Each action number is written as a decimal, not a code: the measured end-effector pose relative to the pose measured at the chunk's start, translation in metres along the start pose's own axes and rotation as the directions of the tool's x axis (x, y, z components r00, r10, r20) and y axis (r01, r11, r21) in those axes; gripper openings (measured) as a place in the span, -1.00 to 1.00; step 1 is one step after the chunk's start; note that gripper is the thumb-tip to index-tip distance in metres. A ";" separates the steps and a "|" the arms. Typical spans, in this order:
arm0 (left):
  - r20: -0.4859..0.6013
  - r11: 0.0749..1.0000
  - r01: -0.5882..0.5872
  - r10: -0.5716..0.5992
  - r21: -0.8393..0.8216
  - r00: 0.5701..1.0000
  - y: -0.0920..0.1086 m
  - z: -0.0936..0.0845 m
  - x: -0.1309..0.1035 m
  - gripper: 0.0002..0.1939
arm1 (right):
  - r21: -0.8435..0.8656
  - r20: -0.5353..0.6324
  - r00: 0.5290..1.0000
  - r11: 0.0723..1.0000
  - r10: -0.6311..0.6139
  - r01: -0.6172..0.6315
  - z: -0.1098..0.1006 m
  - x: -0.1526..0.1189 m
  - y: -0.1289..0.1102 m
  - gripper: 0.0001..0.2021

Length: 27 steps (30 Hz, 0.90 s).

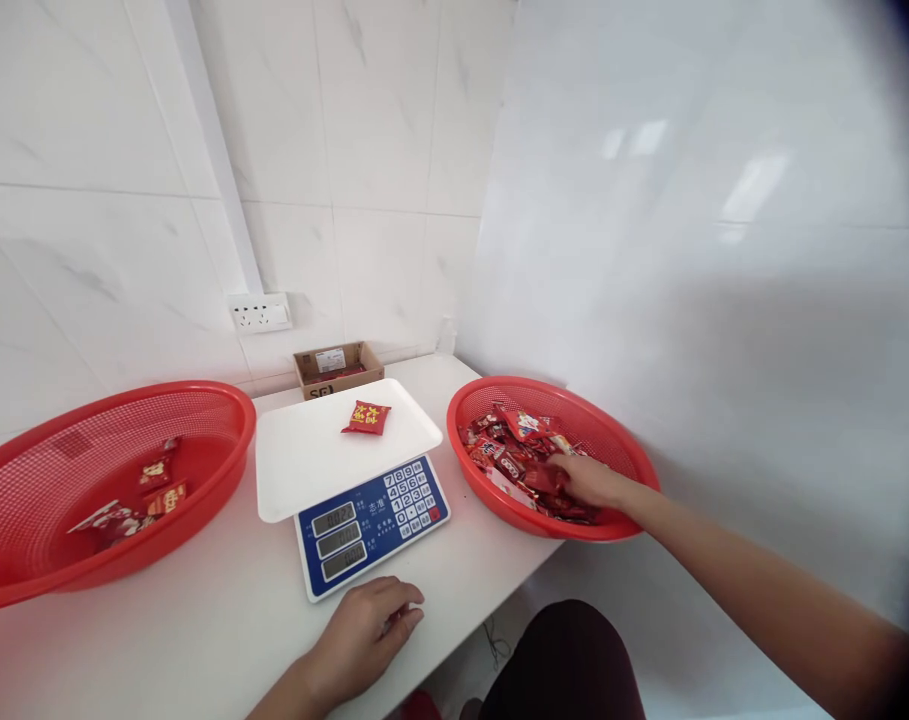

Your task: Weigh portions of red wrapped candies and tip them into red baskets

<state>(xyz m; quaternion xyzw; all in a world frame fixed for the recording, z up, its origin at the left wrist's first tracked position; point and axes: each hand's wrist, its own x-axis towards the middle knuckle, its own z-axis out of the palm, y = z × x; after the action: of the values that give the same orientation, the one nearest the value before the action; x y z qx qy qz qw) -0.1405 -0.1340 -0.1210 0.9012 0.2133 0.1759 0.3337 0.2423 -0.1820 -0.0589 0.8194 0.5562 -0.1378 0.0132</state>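
Observation:
My right hand (585, 480) reaches into the right red basket (611, 430), its fingers down among many red wrapped packets (510, 465); the fingertips are hidden, so what they grip cannot be made out. My left hand (371, 635) rests on the white table just in front of the scale, fingers loosely curled with a gap between thumb and fingers and nothing between them. On the white tray (296, 450) of the digital scale (375, 520) lies one red packet (367, 418) with yellow characters. The scale's displays are lit with digits.
At the left stands another red basket (206, 400) holding several packets (165, 498). A small open cardboard box (338, 370) sits behind the scale, near the wall. The white table (221, 620) ends along its front right edge, with my knee below.

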 end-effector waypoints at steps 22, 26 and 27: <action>0.023 1.000 0.006 -0.006 -0.008 1.000 0.000 0.000 0.001 -0.79 | 0.087 0.266 0.947 0.983 -0.181 0.163 0.004 -0.002 0.003 -0.26; 0.025 1.000 0.007 -0.007 0.003 1.000 0.000 0.000 0.001 -0.80 | 0.071 0.184 0.960 0.977 -0.211 0.201 0.010 -0.002 -0.001 -0.52; 0.028 1.000 0.009 -0.009 0.006 1.000 0.000 0.000 0.001 -0.80 | 0.079 0.176 0.963 0.978 -0.203 0.192 0.011 -0.002 -0.002 -0.59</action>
<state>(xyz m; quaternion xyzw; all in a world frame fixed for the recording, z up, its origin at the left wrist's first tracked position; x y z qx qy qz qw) -0.1400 -0.1337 -0.1207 0.9035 0.2133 0.1613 0.3350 0.2380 -0.1849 -0.0685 0.7438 0.6270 -0.2303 0.0253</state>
